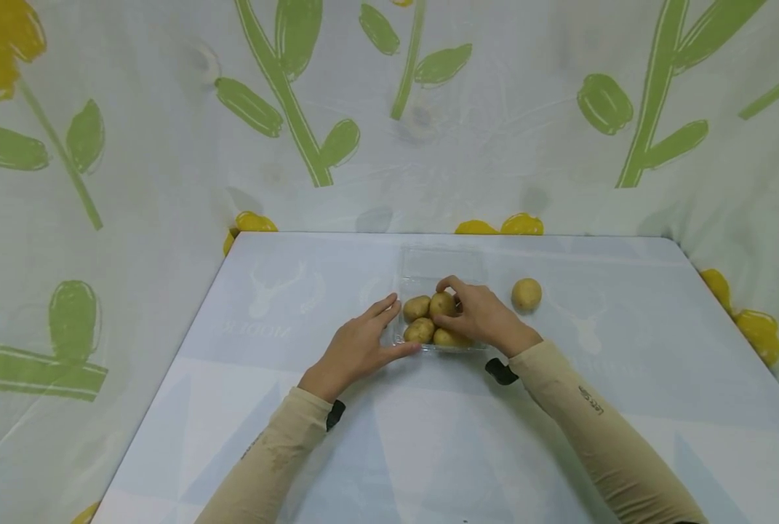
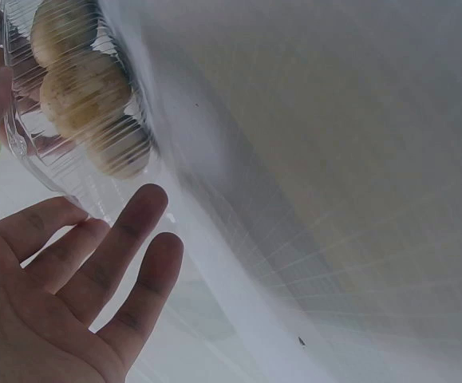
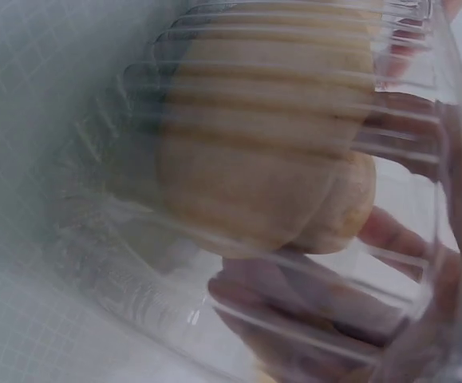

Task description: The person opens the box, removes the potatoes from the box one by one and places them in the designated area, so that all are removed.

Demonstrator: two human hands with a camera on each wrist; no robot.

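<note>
A clear plastic clamshell box (image 1: 441,349) stands on the table with its lid (image 1: 441,263) folded back behind it. Several potatoes (image 1: 419,331) lie inside. My right hand (image 1: 484,313) reaches into the box and grips a potato (image 1: 443,304) between thumb and fingers. At the left side is my left hand (image 1: 358,353), fingers spread, the thumb by the front rim. In the left wrist view, potatoes (image 2: 85,94) show through the ribbed wall, and the left hand (image 2: 63,295) has its fingertips close to the box. Through the box wall, the right wrist view shows a large blurred potato (image 3: 262,136).
One loose potato (image 1: 526,294) lies on the table to the right of the box. Behind the table (image 1: 284,291) hangs a white sheet (image 1: 494,160) printed with green leaves and yellow flowers.
</note>
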